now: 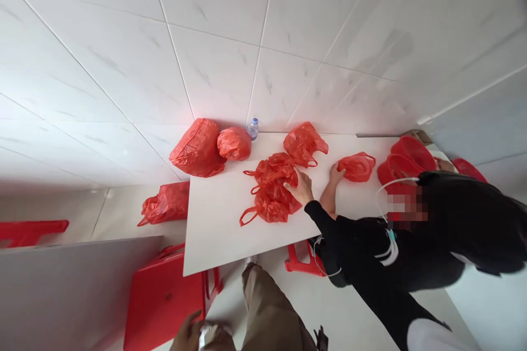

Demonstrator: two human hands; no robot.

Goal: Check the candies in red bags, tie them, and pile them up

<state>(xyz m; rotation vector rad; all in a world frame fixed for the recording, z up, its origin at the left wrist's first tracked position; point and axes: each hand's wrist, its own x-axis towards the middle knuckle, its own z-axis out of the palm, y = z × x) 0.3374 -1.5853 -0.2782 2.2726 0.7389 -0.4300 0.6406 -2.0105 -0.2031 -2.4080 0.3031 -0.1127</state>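
Bags (272, 192) on table (218, 236), bottle (253, 128) at far edge, stool (164, 299) in front

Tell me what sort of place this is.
Likely a plain indoor workroom or packing spot; hard to say more. It has a white tiled floor, a white table strewn with red plastic bags, and red plastic stools beside it.

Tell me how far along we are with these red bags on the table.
Done, it seems: two full bags sit at the white table's far edge. In hand: a co-worker's hands rest on the flat pile and a small bag. Left: another loose bag beside them; your own hand is low by your knee, off the table.
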